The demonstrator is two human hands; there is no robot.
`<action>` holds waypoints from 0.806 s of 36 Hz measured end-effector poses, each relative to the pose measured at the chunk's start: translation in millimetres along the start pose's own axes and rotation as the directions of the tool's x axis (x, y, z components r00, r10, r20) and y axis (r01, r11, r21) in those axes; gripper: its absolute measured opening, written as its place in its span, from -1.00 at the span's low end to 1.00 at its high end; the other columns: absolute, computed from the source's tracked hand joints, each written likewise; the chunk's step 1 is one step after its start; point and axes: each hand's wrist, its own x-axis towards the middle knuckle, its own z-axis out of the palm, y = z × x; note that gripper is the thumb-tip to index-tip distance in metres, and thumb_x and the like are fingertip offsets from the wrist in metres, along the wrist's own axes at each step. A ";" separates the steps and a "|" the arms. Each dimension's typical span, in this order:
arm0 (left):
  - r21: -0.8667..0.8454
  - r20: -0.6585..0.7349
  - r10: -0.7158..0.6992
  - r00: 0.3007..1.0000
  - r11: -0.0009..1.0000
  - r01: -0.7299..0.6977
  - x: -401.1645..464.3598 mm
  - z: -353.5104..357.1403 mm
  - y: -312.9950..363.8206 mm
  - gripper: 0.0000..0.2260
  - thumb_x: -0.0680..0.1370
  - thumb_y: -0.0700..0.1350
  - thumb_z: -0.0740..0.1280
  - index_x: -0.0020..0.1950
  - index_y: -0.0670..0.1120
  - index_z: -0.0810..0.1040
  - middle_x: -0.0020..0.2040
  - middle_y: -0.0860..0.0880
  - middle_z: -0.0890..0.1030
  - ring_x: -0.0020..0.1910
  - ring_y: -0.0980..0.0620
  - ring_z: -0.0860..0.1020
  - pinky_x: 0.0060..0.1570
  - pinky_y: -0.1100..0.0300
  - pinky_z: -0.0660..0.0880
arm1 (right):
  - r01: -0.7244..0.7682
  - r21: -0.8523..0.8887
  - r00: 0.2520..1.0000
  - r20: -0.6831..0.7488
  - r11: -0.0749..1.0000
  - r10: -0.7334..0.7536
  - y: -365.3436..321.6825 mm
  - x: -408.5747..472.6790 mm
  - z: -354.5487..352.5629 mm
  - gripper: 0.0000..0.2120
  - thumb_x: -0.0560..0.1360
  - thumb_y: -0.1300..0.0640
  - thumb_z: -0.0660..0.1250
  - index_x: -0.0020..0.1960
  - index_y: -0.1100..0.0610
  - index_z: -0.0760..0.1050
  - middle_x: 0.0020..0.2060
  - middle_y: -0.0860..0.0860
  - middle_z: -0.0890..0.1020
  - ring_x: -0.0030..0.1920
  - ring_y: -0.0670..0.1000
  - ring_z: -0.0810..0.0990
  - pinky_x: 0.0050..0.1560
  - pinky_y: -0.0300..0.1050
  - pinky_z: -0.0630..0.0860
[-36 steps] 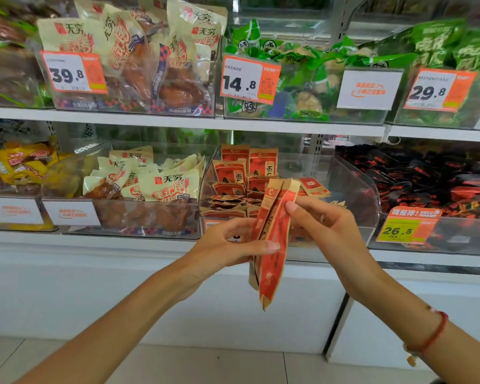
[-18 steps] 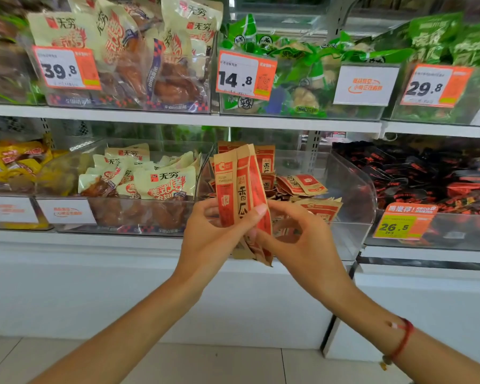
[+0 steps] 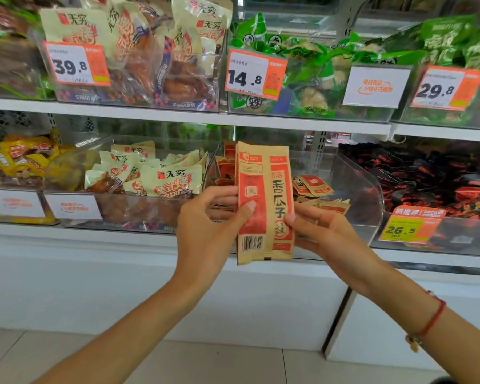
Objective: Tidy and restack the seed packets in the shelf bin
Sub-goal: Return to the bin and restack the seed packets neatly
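Both bare forearms reached up from the near edge toward the middle, where the left hand (image 3: 208, 217) pinched the upright packet (image 3: 263, 200) with its thumb across the front, and the right hand (image 3: 319, 228), a red cord at its wrist, gripped the packet's right edge.

The seed packet (image 3: 264, 202) is kraft brown with red panels, black characters and a black-and-white barcode. Behind the grip, loose packets (image 3: 312, 185) show the same brown and red. A red cord bracelet (image 3: 434, 318) circles the wrist below it.
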 end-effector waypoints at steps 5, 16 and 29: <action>-0.085 0.022 -0.043 0.999 0.995 0.045 2.5 -2.2 2.0 -0.83 0.42 -0.13 0.49 -0.05 0.07 0.60 -0.12 0.12 0.67 -0.14 0.24 0.63 -0.19 0.39 0.54 | 0.147 -0.023 0.984 -0.097 0.989 -0.149 -12.5 -3.8 3.7 -0.63 0.36 0.14 0.39 0.17 0.08 0.55 -0.09 -0.03 0.71 -0.08 -0.05 0.69 -0.14 -0.25 0.60; -0.321 0.199 -0.179 0.964 0.917 0.237 -5.3 5.7 25.6 -0.56 0.40 0.26 0.29 0.10 -0.02 0.58 0.03 0.01 0.68 -0.06 0.12 0.67 -0.15 0.22 0.62 | 0.514 -0.779 0.505 -0.065 0.360 -0.861 -16.6 -11.2 7.4 -0.74 0.34 0.22 0.46 0.02 0.12 0.58 -0.20 0.00 0.54 -0.18 0.04 0.48 -0.19 -0.22 0.38; -0.354 0.141 -0.168 0.976 0.912 0.208 -3.4 2.1 16.4 -0.82 0.57 -0.12 0.31 0.12 -0.14 0.58 -0.03 -0.07 0.70 -0.10 0.08 0.68 -0.20 0.30 0.59 | 0.510 -0.857 0.511 0.229 0.077 -0.828 -1.9 -7.8 20.8 -0.75 0.45 0.02 0.41 0.08 0.11 0.61 -0.03 0.05 0.61 0.03 0.05 0.47 0.00 -0.08 0.42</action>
